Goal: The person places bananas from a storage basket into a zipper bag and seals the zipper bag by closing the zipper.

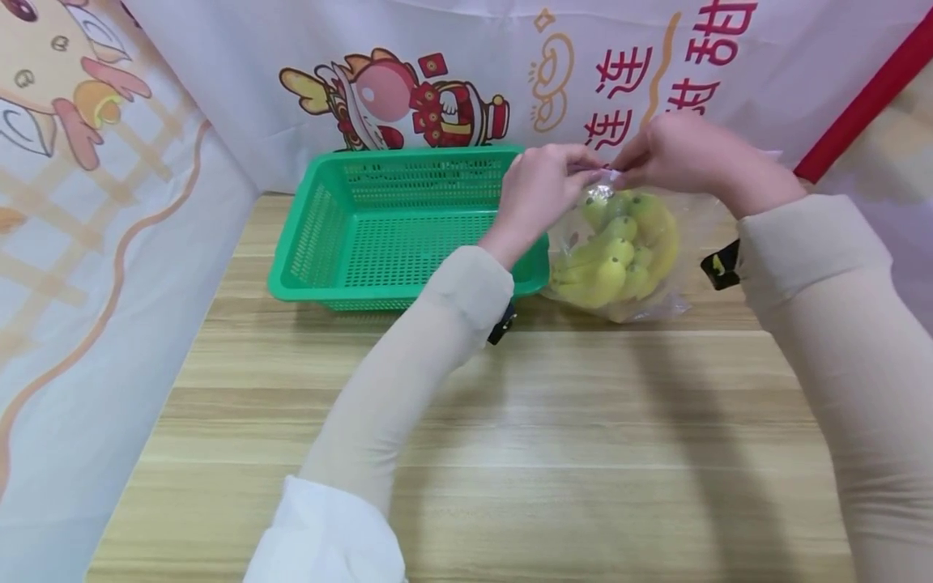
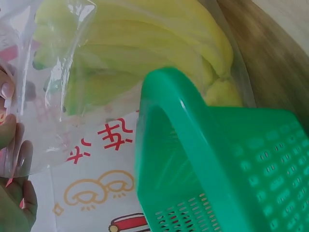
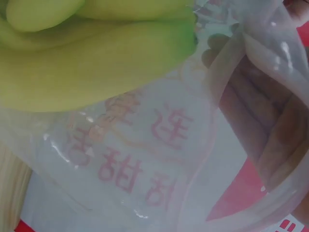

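A clear plastic bag [image 1: 666,308] of yellow-green bananas [image 1: 619,251] rests on the table, right of a green basket [image 1: 408,295]. At the gathered top of the bag, my left hand [image 1: 538,190] pinches the plastic. My right hand [image 1: 681,158] pinches the same top edge, close beside the left fingers. In the left wrist view, the bananas [image 2: 145,43] show through the film behind the basket's rim [image 2: 193,130]. The right wrist view has a banana [image 3: 106,63] near the lens, with the right hand [image 3: 265,116] partly behind loose plastic [image 3: 193,193].
The basket has perforated sides and bottom, with nothing seen inside. A printed white cloth [image 1: 240,73] hangs behind the table [image 1: 554,453] and along its left side. A red strip [image 1: 867,101] runs down the cloth at right.
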{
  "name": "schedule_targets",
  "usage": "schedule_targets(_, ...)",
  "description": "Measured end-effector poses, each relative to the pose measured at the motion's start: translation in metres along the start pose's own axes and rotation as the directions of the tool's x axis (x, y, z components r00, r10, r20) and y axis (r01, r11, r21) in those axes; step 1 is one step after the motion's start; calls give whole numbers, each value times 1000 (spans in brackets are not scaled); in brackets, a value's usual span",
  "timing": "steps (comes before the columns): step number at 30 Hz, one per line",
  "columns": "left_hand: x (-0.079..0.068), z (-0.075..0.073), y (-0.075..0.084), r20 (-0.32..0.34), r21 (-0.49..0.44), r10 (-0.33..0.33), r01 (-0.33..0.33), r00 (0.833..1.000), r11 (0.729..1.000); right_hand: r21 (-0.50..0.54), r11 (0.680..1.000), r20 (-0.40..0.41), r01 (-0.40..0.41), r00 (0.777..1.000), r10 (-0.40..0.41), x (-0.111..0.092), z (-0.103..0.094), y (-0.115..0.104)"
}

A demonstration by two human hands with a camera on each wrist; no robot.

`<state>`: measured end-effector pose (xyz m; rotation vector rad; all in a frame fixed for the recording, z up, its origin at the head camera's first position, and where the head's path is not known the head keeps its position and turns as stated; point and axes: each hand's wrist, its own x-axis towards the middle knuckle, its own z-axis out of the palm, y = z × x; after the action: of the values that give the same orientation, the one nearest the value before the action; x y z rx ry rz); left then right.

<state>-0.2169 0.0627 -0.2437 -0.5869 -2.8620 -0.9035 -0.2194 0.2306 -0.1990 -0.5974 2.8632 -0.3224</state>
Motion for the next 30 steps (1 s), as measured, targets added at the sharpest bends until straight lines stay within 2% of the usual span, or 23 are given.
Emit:
schedule_targets(5,0,0,1,-27,-1,-27,27,999,1000,-29,1000,-16,-10,1000,9,0,-3,1)
schedule_targets(15,3,-1,-2,10,-19,-116,116,993,993,-30,998,36,-57,998,58,-1,-4,9)
schedule_targets(24,4,-5,-7,51,-36,-158,160,986,986,-51,998,27,-46,999,47,-3,-3,17)
schedule_targets(30,4,-6,-12,61,-45,-180,183,982,982,-74,995,55,-68,996,72,-4,-4,21)
